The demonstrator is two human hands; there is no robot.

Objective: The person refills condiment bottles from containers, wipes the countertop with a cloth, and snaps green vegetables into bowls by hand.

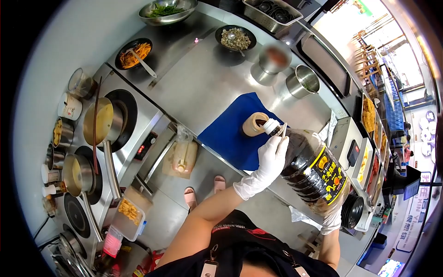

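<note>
A big clear plastic jug of dark liquid, with a black and yellow label, is tilted with its white mouth over a small cream-coloured jar. Dark liquid shows at the jar's opening. My left hand, in a white glove, is closed around the jug's handle near the neck. At the jug's base is my gloved right hand, supporting it from below; its fingers are mostly hidden behind the jug. The jar stands on a blue cloth spread over the steel counter.
Bowls of shredded orange food, chopped pieces and greens stand along the counter. Two steel pots are at the right. Pans sit on burners at left, handles sticking out. Food trays line the right.
</note>
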